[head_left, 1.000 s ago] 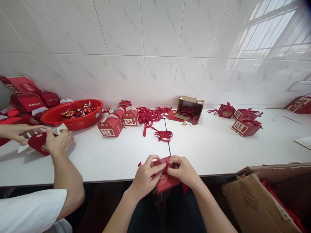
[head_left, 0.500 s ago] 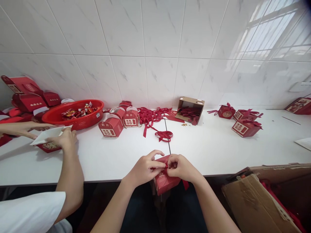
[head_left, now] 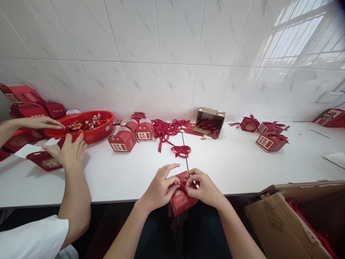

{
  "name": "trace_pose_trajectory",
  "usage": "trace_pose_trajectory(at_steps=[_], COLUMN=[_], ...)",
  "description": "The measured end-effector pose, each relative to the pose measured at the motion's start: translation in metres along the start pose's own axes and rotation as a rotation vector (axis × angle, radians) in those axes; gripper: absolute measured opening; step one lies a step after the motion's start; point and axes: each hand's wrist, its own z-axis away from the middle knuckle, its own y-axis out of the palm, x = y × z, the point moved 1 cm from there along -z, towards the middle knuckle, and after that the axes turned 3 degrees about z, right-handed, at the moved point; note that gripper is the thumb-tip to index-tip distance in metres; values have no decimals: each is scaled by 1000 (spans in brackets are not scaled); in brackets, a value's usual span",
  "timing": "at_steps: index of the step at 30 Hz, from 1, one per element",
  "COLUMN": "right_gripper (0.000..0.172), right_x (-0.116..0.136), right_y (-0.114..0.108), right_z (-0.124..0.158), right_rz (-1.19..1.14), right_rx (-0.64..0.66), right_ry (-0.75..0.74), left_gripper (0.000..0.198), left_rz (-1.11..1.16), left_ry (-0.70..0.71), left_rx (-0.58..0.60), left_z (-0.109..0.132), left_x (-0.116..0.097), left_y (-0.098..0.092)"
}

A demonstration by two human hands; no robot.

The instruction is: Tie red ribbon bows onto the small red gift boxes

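A red gift box (head_left: 181, 205) with pale printed characters sits at the table's front edge, partly over my lap. Across its top runs a red ribbon (head_left: 183, 186), bunched where my hands meet. My left hand (head_left: 162, 184) pinches the ribbon from the left with thumb and forefinger, its other fingers raised. From the right, my right hand (head_left: 202, 187) pinches the ribbon too, fingers curled over the box top. The fingers partly hide the knot or loop between them, so its exact form cannot be made out.
Beyond lie loose red ribbons (head_left: 172, 127), a small open carton (head_left: 221, 118) and closed red boxes (head_left: 122, 142). Ribboned boxes (head_left: 271, 142) stand to the right. At left, a co-worker's hands (head_left: 70, 151) are over an open red box, near a red basin (head_left: 101, 136). A cardboard box (head_left: 280, 226) stands lower right.
My left fingers have drawn back from lying across the ribbon to a pinch on it. The ribbon end at the box's right has gone from view. The co-worker's box is now opened out.
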Motion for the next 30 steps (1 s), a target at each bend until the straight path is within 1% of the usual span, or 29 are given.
trace_pose_trajectory(at_steps=[4, 7, 11, 16, 17, 19, 22, 26, 28, 30], right_gripper=[8, 7, 7, 9, 9, 9, 7, 6, 5, 5], right_x=[-9, -14, -14, -14, -15, -18, -24, -29, -29, -29], right_y=[-10, -13, -8, 0, 1, 4, 12, 28, 34, 37], right_z=[9, 14, 14, 13, 12, 11, 7, 4, 4, 4], right_rz=[119, 147, 108, 90, 83, 67, 27, -70, -112, -117], right_rx=[-92, -118, -130, -156, -170, -197, -241, -344, -366, -378], right_ry=[28, 37, -25, -80, -88, -93, -86, -114, -105, -82], left_gripper=[14, 13, 10, 11, 12, 14, 14, 12, 12, 14], left_rz=[-80, -25, 134, 147, 153, 145, 69, 2, 57, 190], left_ry=[-91, -170, -225, -226, -224, -219, -191, -173, -212, -300], left_rx=[29, 58, 109, 129, 114, 43, -114, -306, -378, -399], left_z=[8, 11, 9, 7, 7, 8, 5, -3, -7, -10], left_x=[2, 1, -4, -2, 0, 5, 12, 21, 24, 25], left_y=[-10, -13, -5, 6, 8, 10, 14, 18, 17, 14])
